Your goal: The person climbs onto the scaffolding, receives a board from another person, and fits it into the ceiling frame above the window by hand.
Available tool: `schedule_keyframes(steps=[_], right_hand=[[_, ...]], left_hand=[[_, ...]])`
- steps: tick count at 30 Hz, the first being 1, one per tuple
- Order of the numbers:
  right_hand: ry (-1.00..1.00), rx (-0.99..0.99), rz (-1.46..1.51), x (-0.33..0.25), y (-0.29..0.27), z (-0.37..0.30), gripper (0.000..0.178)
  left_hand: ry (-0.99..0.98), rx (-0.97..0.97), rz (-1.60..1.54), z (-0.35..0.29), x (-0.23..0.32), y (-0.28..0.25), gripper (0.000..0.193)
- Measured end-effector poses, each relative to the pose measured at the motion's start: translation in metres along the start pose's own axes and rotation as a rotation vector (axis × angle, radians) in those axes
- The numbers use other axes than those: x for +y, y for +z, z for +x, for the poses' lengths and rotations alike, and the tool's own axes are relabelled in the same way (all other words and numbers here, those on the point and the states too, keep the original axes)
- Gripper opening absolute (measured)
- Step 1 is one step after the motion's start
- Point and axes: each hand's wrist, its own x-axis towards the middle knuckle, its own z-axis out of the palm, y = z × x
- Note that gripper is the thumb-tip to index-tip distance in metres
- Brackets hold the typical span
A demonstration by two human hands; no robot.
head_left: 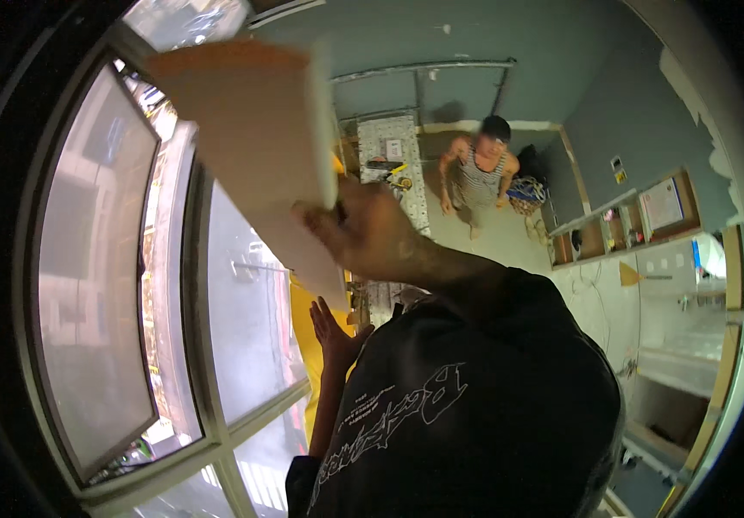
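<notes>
A long pale board [255,164] with a reddish-brown far end stands out in front of me, beside the window. Its far edge is slightly smeared by motion. My right hand [367,229] is closed on the board's right edge, thumb on its broad face. Lower down, my left hand [335,335] is raised with its fingers apart, close by the board's narrow near end. Whether it touches the board I cannot tell. Behind that hand is a yellow surface [305,345], partly hidden by the board and my arm.
Window frames [195,285] line the left, one pane [95,259] swung outward. A speckled plank platform [389,138] holds tools. Beyond it stands a person [481,173] in a striped tank top, by a basket [525,197]. Wall shelves [592,240] run along the right.
</notes>
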Motion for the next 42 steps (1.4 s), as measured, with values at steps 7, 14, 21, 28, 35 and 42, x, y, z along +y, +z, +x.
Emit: schedule_keyframes(steps=[7,14,21,28,35,42], right_hand=[[0.056,0.253,0.660,0.010,-0.049,0.040,0.024],[0.169,0.335,0.799,0.055,-0.078,0.066,0.033],[-0.022,0.106,1.047,0.089,-0.092,0.105,0.042],[-0.101,0.068,0.835,0.057,-0.036,0.106,0.073],[-1.036,0.306,-0.226,0.010,0.039,0.090,0.112],[-1.137,0.250,-0.337,-0.049,0.023,0.138,0.049]], left_hand=[[-0.150,0.640,0.189,-0.031,-0.052,0.013,0.103],[0.039,0.873,0.293,-0.062,-0.069,-0.049,0.031],[-0.017,0.959,0.496,-0.073,-0.021,-0.142,0.040],[-0.087,0.866,0.462,-0.074,0.061,-0.224,0.039],[-0.169,0.797,0.558,-0.081,0.141,-0.293,0.037],[-0.125,0.768,0.536,-0.080,0.204,-0.352,0.029]])
